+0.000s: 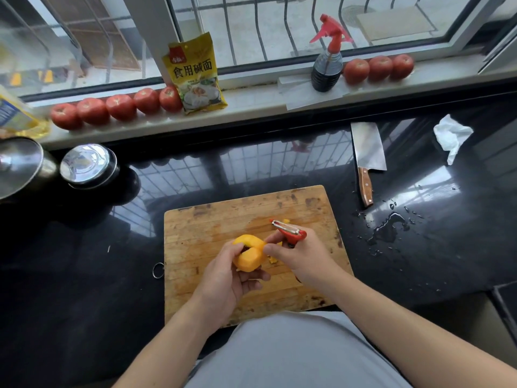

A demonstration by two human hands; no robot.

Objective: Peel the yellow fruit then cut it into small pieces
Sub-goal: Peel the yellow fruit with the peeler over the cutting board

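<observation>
The yellow fruit (250, 253), part peeled with orange flesh showing, is gripped in my left hand (226, 278) above the wooden cutting board (212, 222). My right hand (302, 256) holds a red peeler (291, 232), blade pointing up and left, just right of the fruit; its thumb touches the fruit's right side. Small yellow peel scraps (272, 259) lie on the board beneath. A cleaver (367, 155) with a wooden handle lies on the black counter to the upper right of the board.
Tomatoes (117, 106), a yellow packet (195, 74) and a red-topped spray bottle (328, 54) line the windowsill. Two steel lidded pots (86, 166) stand at the left. A crumpled tissue (451, 135) and spilled water (389, 228) are on the counter's right.
</observation>
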